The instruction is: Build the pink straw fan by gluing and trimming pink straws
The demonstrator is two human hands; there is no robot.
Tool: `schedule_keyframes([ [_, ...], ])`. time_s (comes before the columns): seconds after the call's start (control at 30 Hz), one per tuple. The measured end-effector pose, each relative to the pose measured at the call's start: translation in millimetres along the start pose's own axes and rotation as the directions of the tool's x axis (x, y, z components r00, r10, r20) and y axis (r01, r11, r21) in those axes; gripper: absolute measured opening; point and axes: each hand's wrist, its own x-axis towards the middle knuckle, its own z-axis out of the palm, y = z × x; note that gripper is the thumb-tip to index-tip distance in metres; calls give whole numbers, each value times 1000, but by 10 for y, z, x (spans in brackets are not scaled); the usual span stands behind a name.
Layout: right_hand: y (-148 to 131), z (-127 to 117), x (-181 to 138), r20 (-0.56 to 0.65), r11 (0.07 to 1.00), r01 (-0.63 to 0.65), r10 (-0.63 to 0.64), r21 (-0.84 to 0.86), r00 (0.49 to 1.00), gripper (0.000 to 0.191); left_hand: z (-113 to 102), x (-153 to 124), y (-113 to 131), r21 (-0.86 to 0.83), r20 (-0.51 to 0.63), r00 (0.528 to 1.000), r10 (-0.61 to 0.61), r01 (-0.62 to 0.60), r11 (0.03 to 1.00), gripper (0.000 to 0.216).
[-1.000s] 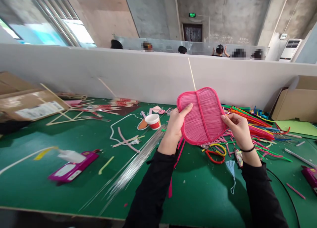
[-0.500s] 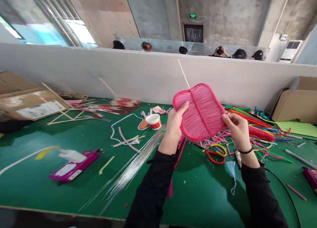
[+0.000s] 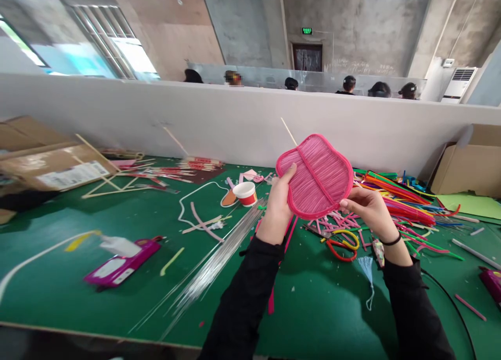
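I hold a pink woven fan [image 3: 318,176] up over the green table [image 3: 97,224], its face towards me and tilted. My left hand [image 3: 278,206] grips its left edge, thumb on the front. My right hand [image 3: 366,208] pinches its lower right rim from beneath. A thin wooden stick [image 3: 288,132] pokes out of the fan's top left. Both of my sleeves are black.
Coloured pipe cleaners [image 3: 395,198] are piled at the right, with red and yellow scissors [image 3: 341,242] below the fan. A paper cup [image 3: 245,193], a bundle of silver wires [image 3: 211,266], a magenta packet [image 3: 121,263] and cardboard boxes [image 3: 467,167] lie around. Several people sit beyond the white partition [image 3: 156,117].
The fan has turned counter-clockwise, its stick swinging left. My right hand slid from the right edge down to the lower rim. The camera tipped down slightly.
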Motion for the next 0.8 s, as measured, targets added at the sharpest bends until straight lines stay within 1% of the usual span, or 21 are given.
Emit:
schedule_keyframes([
  [0.17,-2,76,-2,-27,999,38,-37,18,999,33,73,-53,-30,-62,13,996,-86,87,994,44],
  [0.27,29,129,13,-120,995,94,-91,21,989,32,75,-57,-45,-80,-18,999,-45,43,996,47],
  [0.33,47,156,23,-174,993,113,-104,45,979,32,60,-46,-47,-85,-47,999,-15,11,996,49],
  [0.4,54,169,26,-158,991,104,-89,90,983,31,44,-35,-42,-96,-75,997,-11,4,995,50],
  [0.47,51,170,18,-97,986,79,-65,145,993,31,36,-33,-35,-96,-94,996,-7,-2,995,50],
  [0.57,51,171,3,-60,977,57,-45,203,997,32,49,-52,-34,-92,-90,996,-9,0,996,48],
  [0.67,77,183,0,-73,969,57,-41,240,997,31,91,-78,-44,-135,-75,995,-59,49,990,42],
  [0.8,120,208,15,-54,942,73,-58,327,997,26,136,-83,-66,-184,-35,991,-133,124,975,34],
])
